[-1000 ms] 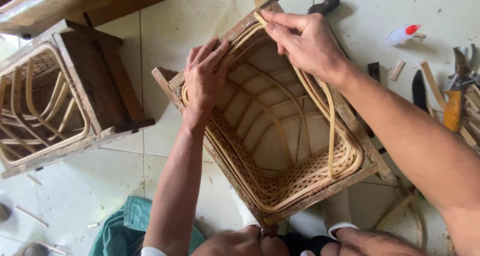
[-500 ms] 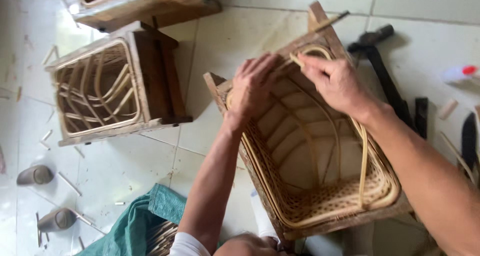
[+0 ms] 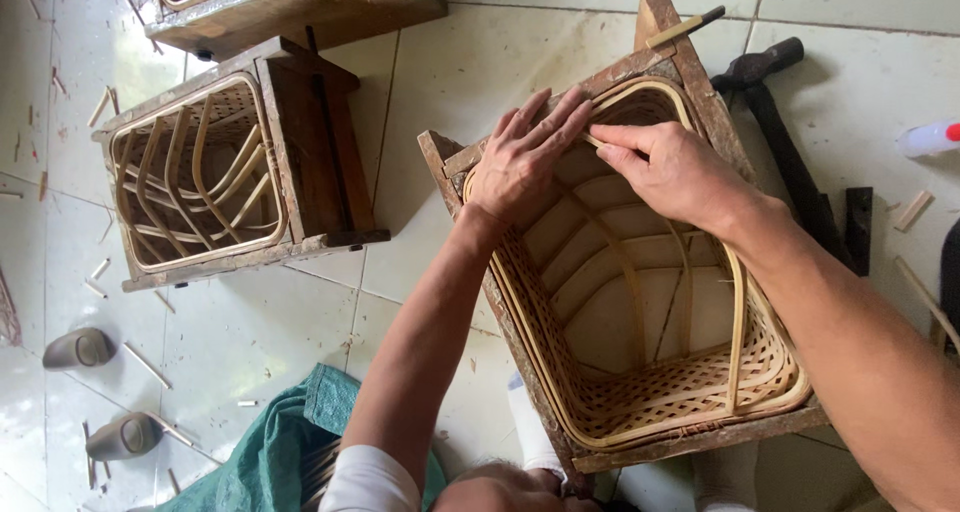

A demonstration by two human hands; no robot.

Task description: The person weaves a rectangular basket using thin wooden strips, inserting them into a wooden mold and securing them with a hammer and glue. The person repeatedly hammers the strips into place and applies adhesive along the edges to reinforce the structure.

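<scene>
A woven bamboo basket (image 3: 690,392) sits inside a rough wooden box mould (image 3: 680,72) on the tiled floor in front of me. My left hand (image 3: 525,157) lies flat on the basket's far-left rim, fingers spread along the edge. My right hand (image 3: 670,172) pinches a thin bamboo strip (image 3: 737,322) at the rim just beside the left fingertips; the strip bends down over the right side of the basket.
A second wooden mould with a basket frame (image 3: 200,172) lies at the left, a third box (image 3: 300,2) above it. A hammer (image 3: 780,122) and dark tools lie at the right, a white bottle (image 3: 930,137) beyond. A green cloth (image 3: 280,452) is near my knees.
The view has shifted so the basket sits further right and lower. My hands have drawn together at the far rim, the right hand sliding left along the strip.
</scene>
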